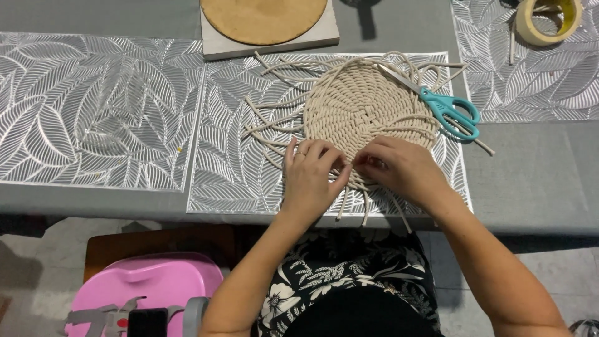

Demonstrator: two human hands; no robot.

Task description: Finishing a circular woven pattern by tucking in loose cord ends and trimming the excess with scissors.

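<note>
— Grey cloth covers the table; what lies on it?

— Silver leaf-patterned placemats side by side; the middle placemat reaches the table's near edge and carries a round woven rope mat, cream, with loose cord ends fanning out around its rim; some ends hang over the near edge.

— And the hands?

— Both sit at the mat's near rim, touching each other; the left hand has a ring on one finger, its fingers curled and drawn together, the thumb tip meeting them at the weave; the right hand lies knuckles-up, fingers bent under and pressed onto the cords; both seem to pinch cord at the rim, though exactly which strand I cannot tell, the fingertips being hidden.

— Tools nearby?

— Teal-handled scissors rest across the mat's right edge, blades lying on the weave, handles out on the placemat; a roll of tape sits at the far right corner on another placemat; a round brown board on a pale square slab lies at the far edge, just beyond the middle placemat.

— Below the table?

— A floral-print garment on the person's lap; a pink plastic stool to the left on the floor.
</note>
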